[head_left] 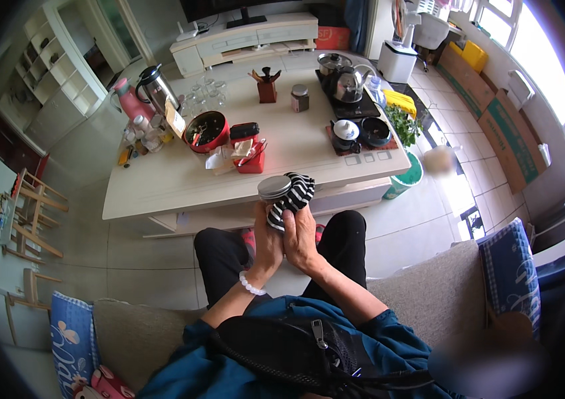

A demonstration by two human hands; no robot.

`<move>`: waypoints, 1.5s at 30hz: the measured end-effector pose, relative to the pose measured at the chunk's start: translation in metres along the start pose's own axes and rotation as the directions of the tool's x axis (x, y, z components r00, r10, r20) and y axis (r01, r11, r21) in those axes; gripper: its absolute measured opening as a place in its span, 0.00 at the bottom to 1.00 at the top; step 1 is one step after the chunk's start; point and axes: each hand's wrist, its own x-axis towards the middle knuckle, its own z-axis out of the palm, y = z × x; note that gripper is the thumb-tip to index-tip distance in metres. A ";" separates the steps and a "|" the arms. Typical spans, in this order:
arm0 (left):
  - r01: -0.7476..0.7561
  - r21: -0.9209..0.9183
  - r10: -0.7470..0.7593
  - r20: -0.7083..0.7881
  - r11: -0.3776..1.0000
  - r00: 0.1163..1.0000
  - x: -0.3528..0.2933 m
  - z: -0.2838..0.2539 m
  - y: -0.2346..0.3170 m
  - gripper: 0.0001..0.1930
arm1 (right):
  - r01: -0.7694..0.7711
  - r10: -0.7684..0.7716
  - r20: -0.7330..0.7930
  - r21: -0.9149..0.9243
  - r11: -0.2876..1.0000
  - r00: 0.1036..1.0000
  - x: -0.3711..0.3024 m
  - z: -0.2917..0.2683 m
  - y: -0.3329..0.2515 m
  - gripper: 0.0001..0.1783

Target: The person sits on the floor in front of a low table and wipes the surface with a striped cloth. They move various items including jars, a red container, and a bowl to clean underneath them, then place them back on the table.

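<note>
Held up over my knees, just before the table's front edge, is a jar (274, 189) with a flat silver lid. My left hand (269, 241) is closed around its lower part, a pale bead bracelet on the wrist. My right hand (301, 239) is closed on a black-and-white striped cloth (299, 191), which is bunched against the right side of the jar and hangs down over its front. Most of the jar's body is hidden by the cloth and my fingers, so its contents cannot be made out.
On the low white table (182, 189) stand a red round box (208, 132), a red tissue box (250, 159), a small lidded jar (300, 98), a steel kettle (347, 85) and a white-lidded teapot (345, 133). Drinking glasses (206, 93) cluster at the back left. A green bin (405, 178) stands off the right end.
</note>
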 end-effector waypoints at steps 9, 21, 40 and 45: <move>0.338 -0.491 -0.312 0.137 0.803 0.940 0.008 -0.013 -0.027 0.25 | -0.416 0.244 0.394 0.445 0.793 0.886 0.009 -0.017 0.030 0.24; 0.201 -0.146 -0.199 0.026 0.969 0.980 0.011 -0.016 0.005 0.30 | -0.321 0.262 0.221 0.301 0.898 0.939 -0.007 0.008 0.020 0.17; -0.001 -0.065 -0.004 -0.069 0.998 0.998 0.075 0.007 -0.047 0.29 | -0.732 0.793 0.523 0.665 -0.150 0.313 0.030 0.008 0.074 0.19; -0.069 0.064 0.068 0.029 0.996 0.997 0.111 0.022 -0.086 0.30 | -0.806 0.861 0.457 0.583 -0.098 0.225 0.048 0.007 0.130 0.16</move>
